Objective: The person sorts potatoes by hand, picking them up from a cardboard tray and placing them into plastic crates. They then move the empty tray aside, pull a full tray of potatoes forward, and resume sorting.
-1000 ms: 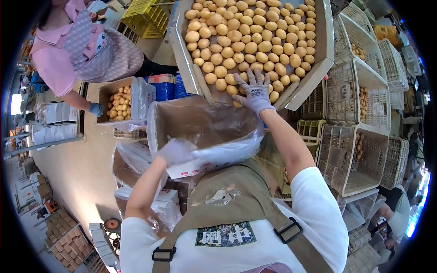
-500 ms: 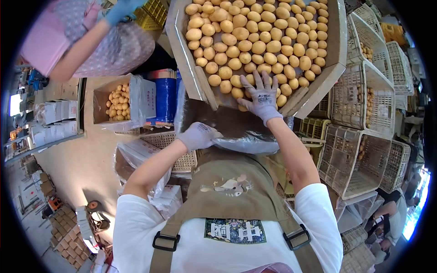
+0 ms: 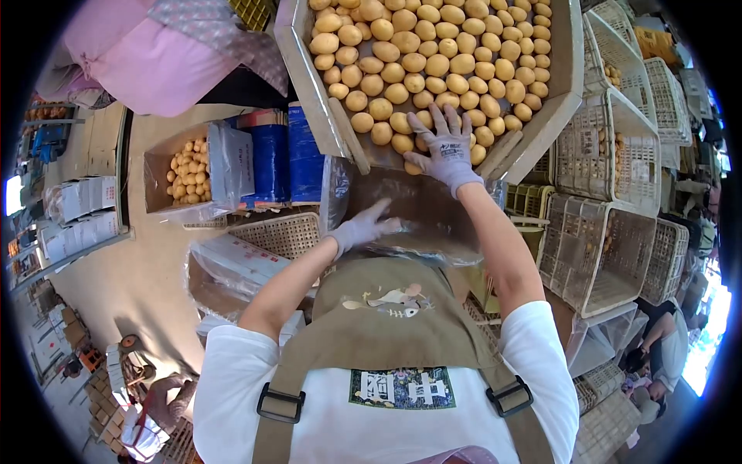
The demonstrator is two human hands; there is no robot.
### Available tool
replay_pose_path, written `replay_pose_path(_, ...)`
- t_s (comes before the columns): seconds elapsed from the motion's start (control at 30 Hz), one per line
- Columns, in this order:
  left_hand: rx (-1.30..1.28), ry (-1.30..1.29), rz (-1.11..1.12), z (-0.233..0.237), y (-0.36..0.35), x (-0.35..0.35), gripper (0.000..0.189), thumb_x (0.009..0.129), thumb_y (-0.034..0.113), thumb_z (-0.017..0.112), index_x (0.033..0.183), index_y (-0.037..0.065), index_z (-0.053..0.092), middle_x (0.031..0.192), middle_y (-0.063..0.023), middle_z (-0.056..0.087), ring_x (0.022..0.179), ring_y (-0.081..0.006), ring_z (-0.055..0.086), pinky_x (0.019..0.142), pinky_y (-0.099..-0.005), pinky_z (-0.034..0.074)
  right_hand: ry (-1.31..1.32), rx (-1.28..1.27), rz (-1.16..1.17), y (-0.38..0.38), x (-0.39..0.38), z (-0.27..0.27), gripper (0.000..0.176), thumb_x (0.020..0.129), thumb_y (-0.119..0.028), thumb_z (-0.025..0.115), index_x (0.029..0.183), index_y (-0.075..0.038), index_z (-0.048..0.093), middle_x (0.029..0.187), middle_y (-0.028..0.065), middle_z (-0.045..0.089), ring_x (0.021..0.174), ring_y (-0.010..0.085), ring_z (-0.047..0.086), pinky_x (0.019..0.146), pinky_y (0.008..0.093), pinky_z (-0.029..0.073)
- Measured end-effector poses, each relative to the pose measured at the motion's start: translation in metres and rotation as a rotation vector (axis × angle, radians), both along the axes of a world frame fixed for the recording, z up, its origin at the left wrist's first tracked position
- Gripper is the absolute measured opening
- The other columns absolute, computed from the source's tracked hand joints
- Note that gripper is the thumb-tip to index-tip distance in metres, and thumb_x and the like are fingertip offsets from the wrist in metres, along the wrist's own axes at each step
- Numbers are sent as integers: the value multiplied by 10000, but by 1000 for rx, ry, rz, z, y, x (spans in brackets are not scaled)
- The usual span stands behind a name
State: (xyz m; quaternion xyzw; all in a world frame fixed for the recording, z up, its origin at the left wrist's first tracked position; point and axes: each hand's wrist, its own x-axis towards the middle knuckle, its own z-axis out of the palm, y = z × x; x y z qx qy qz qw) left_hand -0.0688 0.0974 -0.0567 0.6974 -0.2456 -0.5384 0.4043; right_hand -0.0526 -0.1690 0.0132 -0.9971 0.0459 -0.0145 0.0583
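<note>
Many yellow potatoes [image 3: 425, 65] lie on a wooden-sided sorting tray [image 3: 568, 116] that narrows to a gap on my side. My right hand [image 3: 450, 155], in a pale glove, rests with fingers spread on the potatoes at that gap. Below the gap stands a box with a clear plastic liner [image 3: 417, 251]; its dark inside shows no potatoes that I can make out. My left hand [image 3: 363, 230], gloved too, hovers over the box's left part, fingers stretched out and slightly apart, holding nothing.
At left is a plastic-lined carton [image 3: 158, 182] of potatoes beside blue-wrapped stacks [image 3: 269, 166]. An open lined carton [image 3: 239, 267] sits by my left arm. Stacked plastic crates [image 3: 595, 255] line the right. A person in pink [image 3: 147, 58] stands at upper left; others are at lower right.
My left hand has let go of the liner's near edge and moved up and right over the box, fingers opening. My right hand stays on the potatoes. The person in pink has shifted.
</note>
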Motion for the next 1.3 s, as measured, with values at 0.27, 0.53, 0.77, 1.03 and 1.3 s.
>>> replay_pose_path(0.27,-482,1242,901,21,-90,49,1037,805,892,426,1578,217,275,1626,-79,292,1483,-349,292,1086,-702,328,70,645,66,-44,9,0,516,870,-455,669,1341,-249,639,1441,156,544,1439,391,347,1158,590,246)
replay_pose_path(0.53,-532,1452,973,36,-100,56,1115,763,947,329,1594,209,245,1661,-67,242,1512,-395,205,1096,-784,145,-9,208,-95,-37,38,58,473,821,-461,736,1244,-251,704,1339,251,581,1203,396,600,1033,459,461)
replay_pose_path(0.77,-730,1928,897,28,-96,60,1091,790,922,321,1598,193,236,1671,-64,227,1522,-381,179,1092,-790,137,233,-111,-135,-47,157,63,319,964,-170,560,1280,-156,599,1263,91,657,1122,295,676,879,479,543)
replay_pose_path(1.03,-468,1379,977,44,-99,58,1108,776,944,319,1603,214,221,1670,-56,220,1524,-370,185,1092,-799,138,-69,370,-180,-66,112,72,459,843,-392,722,1139,-63,600,1007,158,709,960,349,684,832,395,536)
replay_pose_path(1.3,-459,1389,956,28,-100,58,1191,718,983,336,1594,184,218,1659,-83,215,1509,-425,188,1075,-809,205,-765,-278,-829,-222,-103,111,529,856,-207,774,1290,41,600,1232,200,656,1135,339,629,1023,446,487)
